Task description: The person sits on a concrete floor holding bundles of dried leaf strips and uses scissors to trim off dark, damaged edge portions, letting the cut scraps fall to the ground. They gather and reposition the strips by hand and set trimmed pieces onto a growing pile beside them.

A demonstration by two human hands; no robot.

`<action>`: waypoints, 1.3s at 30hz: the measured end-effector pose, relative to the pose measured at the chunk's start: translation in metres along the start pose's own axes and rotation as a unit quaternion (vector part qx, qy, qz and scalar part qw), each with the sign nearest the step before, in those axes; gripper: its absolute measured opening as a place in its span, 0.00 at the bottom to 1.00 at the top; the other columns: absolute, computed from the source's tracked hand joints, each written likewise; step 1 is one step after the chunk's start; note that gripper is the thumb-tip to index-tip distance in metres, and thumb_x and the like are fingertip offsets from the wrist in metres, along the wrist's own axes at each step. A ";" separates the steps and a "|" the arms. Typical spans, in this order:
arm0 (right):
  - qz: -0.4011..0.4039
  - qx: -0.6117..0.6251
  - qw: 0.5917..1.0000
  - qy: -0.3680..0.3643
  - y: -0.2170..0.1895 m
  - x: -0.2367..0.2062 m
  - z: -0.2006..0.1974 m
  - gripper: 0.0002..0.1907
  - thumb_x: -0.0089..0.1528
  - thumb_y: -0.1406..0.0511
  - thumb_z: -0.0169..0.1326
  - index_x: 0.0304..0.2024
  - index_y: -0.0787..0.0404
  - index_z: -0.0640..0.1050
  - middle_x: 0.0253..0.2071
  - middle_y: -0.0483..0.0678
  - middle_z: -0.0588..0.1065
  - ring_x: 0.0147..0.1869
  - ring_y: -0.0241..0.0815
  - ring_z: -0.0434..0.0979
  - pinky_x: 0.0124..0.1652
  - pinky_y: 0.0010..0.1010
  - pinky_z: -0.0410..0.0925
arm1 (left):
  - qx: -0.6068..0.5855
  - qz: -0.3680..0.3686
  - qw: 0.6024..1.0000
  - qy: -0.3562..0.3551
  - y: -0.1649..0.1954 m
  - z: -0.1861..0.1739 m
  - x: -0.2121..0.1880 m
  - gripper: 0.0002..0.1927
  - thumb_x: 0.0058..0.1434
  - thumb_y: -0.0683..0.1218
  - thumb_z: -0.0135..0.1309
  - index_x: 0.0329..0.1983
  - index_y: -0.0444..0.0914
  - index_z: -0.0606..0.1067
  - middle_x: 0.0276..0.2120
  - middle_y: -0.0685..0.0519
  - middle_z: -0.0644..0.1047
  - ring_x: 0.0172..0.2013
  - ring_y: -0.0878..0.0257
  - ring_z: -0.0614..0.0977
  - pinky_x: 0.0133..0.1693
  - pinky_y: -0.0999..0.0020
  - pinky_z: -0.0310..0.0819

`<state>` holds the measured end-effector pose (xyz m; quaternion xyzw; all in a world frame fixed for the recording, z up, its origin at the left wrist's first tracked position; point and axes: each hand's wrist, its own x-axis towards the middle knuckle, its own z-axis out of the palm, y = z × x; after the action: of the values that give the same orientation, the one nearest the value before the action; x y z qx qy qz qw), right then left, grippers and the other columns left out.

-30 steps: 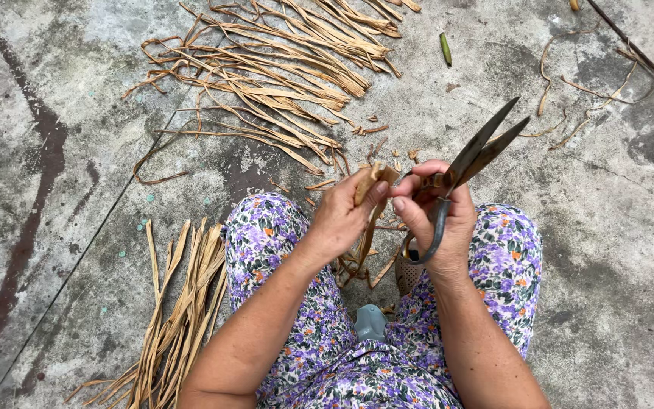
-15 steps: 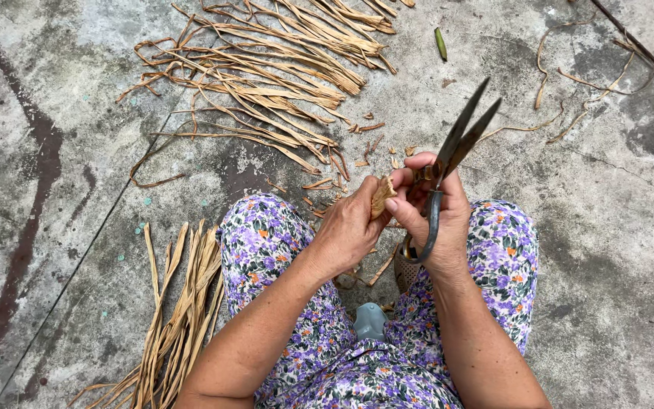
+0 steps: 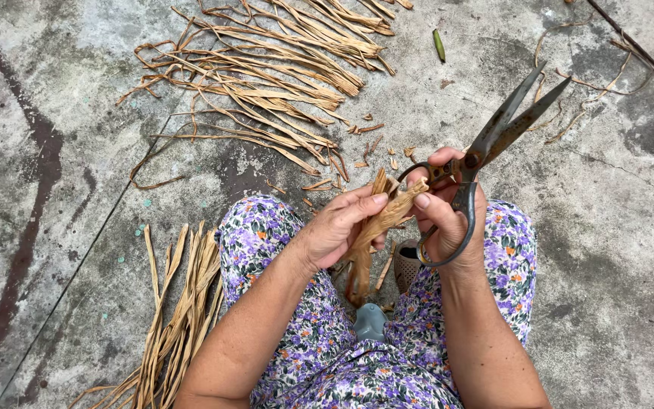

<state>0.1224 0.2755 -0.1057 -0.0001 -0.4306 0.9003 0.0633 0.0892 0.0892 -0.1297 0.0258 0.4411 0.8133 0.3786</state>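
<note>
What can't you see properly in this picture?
- Head view: the lower end of the dried leaf strip is hidden behind the left hand.
- The scissors' lower handle loop is partly covered by the right hand.
- The bundle of strips is cut off by the bottom edge.

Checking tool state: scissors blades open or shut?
Slightly open. The scissors in the right hand show two blade tips apart, with a narrow gap between them.

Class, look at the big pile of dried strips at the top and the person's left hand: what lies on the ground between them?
In the head view, small cut scraps lie on the concrete floor between the strip pile and the left hand.
</note>
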 end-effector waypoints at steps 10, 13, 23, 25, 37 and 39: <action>-0.100 -0.135 0.985 0.034 0.003 -0.001 -0.001 0.26 0.59 0.76 0.61 0.59 0.60 0.70 0.45 0.48 0.75 0.48 0.36 0.76 0.48 0.26 0.72 | 0.374 0.347 0.821 0.256 0.004 0.018 -0.008 0.11 0.66 0.50 0.62 0.42 0.39 0.76 0.32 0.57 0.78 0.29 0.71 0.78 0.29 0.75 0.76; -0.083 -0.162 0.983 0.004 0.009 -0.006 0.006 0.24 0.61 0.76 0.60 0.58 0.61 0.71 0.44 0.47 0.75 0.49 0.35 0.76 0.49 0.26 0.72 | 0.385 0.376 0.821 0.192 0.008 0.030 -0.014 0.11 0.62 0.46 0.66 0.42 0.38 0.78 0.36 0.56 0.79 0.35 0.70 0.79 0.36 0.74 0.76; -0.140 -0.190 0.972 -0.011 0.012 -0.012 0.013 0.24 0.65 0.78 0.59 0.60 0.59 0.68 0.46 0.47 0.75 0.53 0.35 0.77 0.52 0.26 0.73 | 0.414 0.371 0.811 0.180 0.021 0.036 -0.021 0.08 0.64 0.43 0.65 0.45 0.37 0.80 0.38 0.55 0.79 0.39 0.67 0.82 0.42 0.72 0.76; -0.141 -0.210 0.967 -0.010 0.012 -0.013 0.014 0.24 0.65 0.78 0.59 0.60 0.60 0.68 0.47 0.47 0.75 0.54 0.35 0.76 0.53 0.25 0.72 | 0.417 0.381 0.805 0.181 0.021 0.034 -0.021 0.08 0.64 0.43 0.64 0.44 0.36 0.80 0.38 0.54 0.79 0.39 0.67 0.81 0.41 0.72 0.76; -0.111 -0.233 0.966 -0.028 0.011 -0.014 0.014 0.24 0.64 0.77 0.60 0.60 0.61 0.70 0.45 0.45 0.75 0.52 0.34 0.76 0.50 0.24 0.72 | 0.383 0.359 0.839 0.142 0.020 0.025 -0.022 0.06 0.65 0.43 0.63 0.43 0.38 0.79 0.35 0.57 0.80 0.36 0.72 0.81 0.38 0.74 0.76; -0.115 -0.216 0.969 -0.024 0.012 -0.015 0.015 0.24 0.64 0.77 0.60 0.60 0.61 0.70 0.45 0.45 0.75 0.52 0.34 0.77 0.50 0.25 0.72 | 0.398 0.359 0.833 0.136 0.022 0.023 -0.022 0.05 0.66 0.43 0.63 0.42 0.39 0.79 0.34 0.57 0.79 0.35 0.72 0.80 0.37 0.75 0.75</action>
<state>0.1349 0.2549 -0.1066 0.0572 -0.6135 0.7722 0.1551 0.1004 0.0839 -0.0934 0.2201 0.7337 0.6411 -0.0469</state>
